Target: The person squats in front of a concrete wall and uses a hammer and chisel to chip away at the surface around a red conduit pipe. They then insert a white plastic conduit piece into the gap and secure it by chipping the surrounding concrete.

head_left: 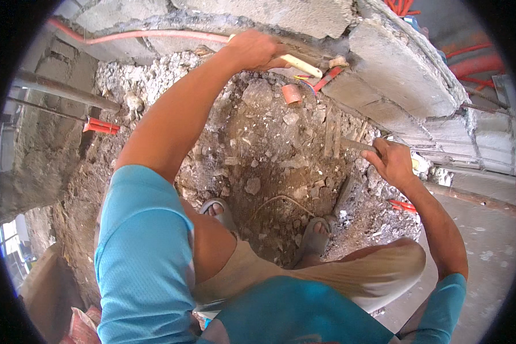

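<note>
My left hand (254,50) is closed around a slim cream-coloured rod or pipe (301,65) against the broken block wall. Beside that hand runs a long orange conduit (149,34) along the wall. Just past the rod's end, a red conduit piece (330,78) lies near several thin coloured wires (305,82). My right hand (392,163) grips the handle of a dusty hammer-like tool (331,133), held low over the rubble. Dust blends its head with the ground, so its exact shape is unclear. A short orange pipe piece (291,94) rests on the rubble between my hands.
Loose rubble (258,149) covers the ground around my sandalled feet. A metal pipe (66,90) and orange conduit ends (101,126) stick out at the left. More orange conduit stubs (402,205) rise at the right, near a concrete floor (476,241). Bags (83,327) lie lower left.
</note>
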`<action>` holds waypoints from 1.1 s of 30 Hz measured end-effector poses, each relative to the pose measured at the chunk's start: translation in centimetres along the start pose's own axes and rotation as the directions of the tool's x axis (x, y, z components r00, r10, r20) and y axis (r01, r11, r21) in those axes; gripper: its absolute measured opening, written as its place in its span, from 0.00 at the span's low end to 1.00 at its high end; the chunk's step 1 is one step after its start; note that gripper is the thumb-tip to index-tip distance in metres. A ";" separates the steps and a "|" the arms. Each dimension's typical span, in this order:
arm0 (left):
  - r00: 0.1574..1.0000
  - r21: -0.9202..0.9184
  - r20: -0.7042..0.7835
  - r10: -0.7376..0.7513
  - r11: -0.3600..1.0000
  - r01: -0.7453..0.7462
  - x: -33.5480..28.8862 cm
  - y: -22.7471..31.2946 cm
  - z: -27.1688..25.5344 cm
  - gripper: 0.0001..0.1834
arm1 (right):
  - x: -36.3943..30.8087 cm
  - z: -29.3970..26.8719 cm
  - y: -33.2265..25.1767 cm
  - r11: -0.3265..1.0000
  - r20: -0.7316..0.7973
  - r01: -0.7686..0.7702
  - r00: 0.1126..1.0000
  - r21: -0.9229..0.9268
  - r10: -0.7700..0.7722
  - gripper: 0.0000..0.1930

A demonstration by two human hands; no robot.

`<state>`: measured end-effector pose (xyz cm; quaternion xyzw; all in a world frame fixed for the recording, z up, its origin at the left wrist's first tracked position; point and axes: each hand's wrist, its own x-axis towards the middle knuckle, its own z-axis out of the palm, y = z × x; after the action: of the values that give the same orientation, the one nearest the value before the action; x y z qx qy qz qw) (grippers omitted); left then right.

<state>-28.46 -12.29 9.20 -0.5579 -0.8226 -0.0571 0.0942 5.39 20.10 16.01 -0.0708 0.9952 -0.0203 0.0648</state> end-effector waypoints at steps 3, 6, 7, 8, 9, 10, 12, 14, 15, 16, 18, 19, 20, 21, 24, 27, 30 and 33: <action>0.997 -0.032 0.066 -0.048 0.998 0.050 0.6 0.4 0.3 0.30 | 1.0 -0.6 -1.4 1.000 -0.018 -0.019 1.000 -0.022 0.018 0.31; 0.994 -0.017 0.092 -0.060 0.998 0.062 0.4 0.1 0.6 0.29 | 2.1 -0.2 -2.2 0.999 -0.035 -0.040 0.999 0.007 0.040 0.31; 0.994 -0.003 0.097 -0.059 0.998 0.060 0.4 0.0 0.7 0.29 | 2.5 0.0 -2.4 0.999 -0.043 -0.046 0.998 0.008 0.046 0.31; 0.993 -0.023 0.093 -0.073 0.997 0.076 0.3 -0.2 0.9 0.28 | 3.0 0.2 -2.6 0.999 -0.051 -0.052 0.997 0.009 0.052 0.31; 0.992 -0.045 0.090 -0.083 0.995 0.087 0.1 0.0 0.8 0.28 | 3.3 0.6 -2.8 0.996 -0.057 -0.079 0.995 0.027 0.081 0.31; 0.992 -0.068 0.087 -0.094 0.993 0.100 0.0 0.1 0.8 0.28 | 3.6 1.0 -3.0 0.993 -0.063 -0.106 0.992 0.045 0.109 0.31; 0.984 -0.051 0.149 -0.102 0.993 0.111 0.0 0.3 0.9 0.28 | 4.1 1.7 -3.2 0.985 -0.066 -0.151 0.985 0.084 0.156 0.32; 0.982 -0.056 0.157 -0.100 0.992 0.110 -0.2 0.2 1.2 0.29 | 4.7 2.3 -3.2 0.975 -0.061 -0.187 0.979 0.123 0.195 0.32; 0.986 -0.068 0.137 -0.095 0.992 0.105 -0.4 0.1 1.3 0.29 | 4.9 2.3 -3.3 0.978 -0.077 -0.172 0.980 0.115 0.182 0.32; 0.989 -0.080 0.116 -0.090 0.992 0.100 -0.4 0.0 1.3 0.29 | 5.1 2.3 -3.3 0.982 -0.093 -0.158 0.981 0.107 0.168 0.33; 0.988 -0.051 0.120 -0.093 0.994 0.099 0.3 0.1 1.1 0.29 | 5.4 2.5 -2.9 0.987 -0.116 -0.134 0.983 0.083 0.143 0.33; 0.988 -0.038 0.122 -0.094 0.994 0.099 0.5 0.2 0.9 0.29 | 5.5 2.9 -2.3 0.990 -0.122 -0.125 0.984 0.067 0.133 0.33; 0.990 -0.036 0.111 -0.091 0.995 0.095 0.5 0.3 0.7 0.29 | 5.6 3.1 -1.9 0.992 -0.128 -0.116 0.984 0.052 0.122 0.34; 0.991 -0.031 0.102 -0.090 0.995 0.093 0.3 0.2 0.7 0.29 | 6.0 3.2 -1.6 0.992 -0.124 -0.120 0.984 0.044 0.125 0.33; 0.987 -0.042 0.122 -0.103 0.993 0.108 0.2 0.3 0.9 0.29 | 6.5 3.5 -1.1 0.991 -0.126 -0.132 0.983 0.031 0.135 0.32; 0.995 -0.071 0.071 -0.074 0.994 0.079 0.1 0.4 1.6 0.29 | 6.6 3.2 -0.7 0.989 -0.138 -0.146 0.979 0.038 0.150 0.32; 0.997 -0.097 0.040 -0.062 0.993 0.066 -0.4 0.2 2.5 0.29 | 7.1 3.4 -0.6 0.987 -0.134 -0.156 0.978 0.037 0.160 0.32; 0.983 -0.049 0.142 -0.113 0.991 0.121 0.2 0.5 2.2 0.29 | 7.3 3.6 -0.7 0.983 -0.129 -0.174 0.975 0.056 0.180 0.32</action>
<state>-28.28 -11.51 7.04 -0.5135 -0.8566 -0.0471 0.0168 -1.24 18.20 11.52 0.0213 0.9989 -0.0413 0.0009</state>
